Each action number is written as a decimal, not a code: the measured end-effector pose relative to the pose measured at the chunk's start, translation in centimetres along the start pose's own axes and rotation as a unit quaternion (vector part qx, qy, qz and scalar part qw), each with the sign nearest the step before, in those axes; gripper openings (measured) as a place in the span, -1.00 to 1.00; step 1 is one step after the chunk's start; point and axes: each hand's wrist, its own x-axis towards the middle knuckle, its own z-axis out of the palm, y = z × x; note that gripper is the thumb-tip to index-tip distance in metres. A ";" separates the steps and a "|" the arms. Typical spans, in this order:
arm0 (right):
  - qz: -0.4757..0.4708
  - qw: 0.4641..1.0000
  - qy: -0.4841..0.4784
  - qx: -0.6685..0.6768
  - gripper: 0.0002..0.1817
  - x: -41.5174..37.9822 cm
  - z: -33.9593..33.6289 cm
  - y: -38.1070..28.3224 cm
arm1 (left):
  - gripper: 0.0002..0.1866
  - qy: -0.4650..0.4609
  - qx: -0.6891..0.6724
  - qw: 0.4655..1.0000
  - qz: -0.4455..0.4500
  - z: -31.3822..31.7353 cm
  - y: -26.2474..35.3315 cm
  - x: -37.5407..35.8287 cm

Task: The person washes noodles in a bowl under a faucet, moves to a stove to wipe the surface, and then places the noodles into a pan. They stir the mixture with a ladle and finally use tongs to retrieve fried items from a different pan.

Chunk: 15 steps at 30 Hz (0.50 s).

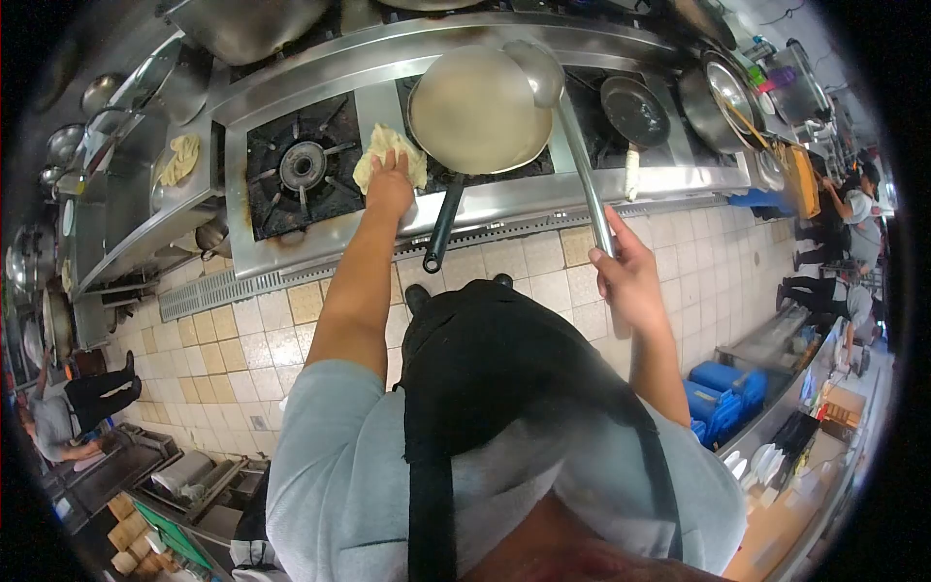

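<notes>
A yellowish cloth [374, 167] lies on the steel strip between two burners, and my left hand [390, 182] rests on it with the fingers pressed down. My right hand [626, 276] is closed round the long metal handle of a ladle [588, 184]. The ladle's bowl hangs at the upper right rim of a large pan [424, 121]. Pale, blurred contents or steam fill this pan, and its black handle [444, 225] points toward me.
An unused burner [304, 165] is at the left. A small black frying pan [635, 111] and a large pot [700, 105] stand at the right. Blue containers [713, 403] sit on the lower right. People [82, 407] stand at the far left and far right.
</notes>
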 end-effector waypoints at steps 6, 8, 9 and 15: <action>0.003 0.998 -0.006 -0.055 -0.30 3.4 1.8 3.1 | -0.37 0.029 -0.073 0.997 -0.010 -1.0 0.6 -3.1; 0.021 0.999 -0.033 -0.037 -0.29 4.4 2.7 3.9 | -0.40 0.048 -0.111 0.993 0.005 -0.8 0.4 -5.0; 0.051 0.997 -0.058 0.032 -0.28 4.4 3.2 3.4 | -0.41 0.058 -0.129 0.990 0.012 -0.7 0.2 -5.9; 0.208 0.868 -0.185 0.410 -0.53 4.9 2.7 1.7 | -0.54 0.152 -0.220 0.963 0.035 0.9 -2.1 -10.2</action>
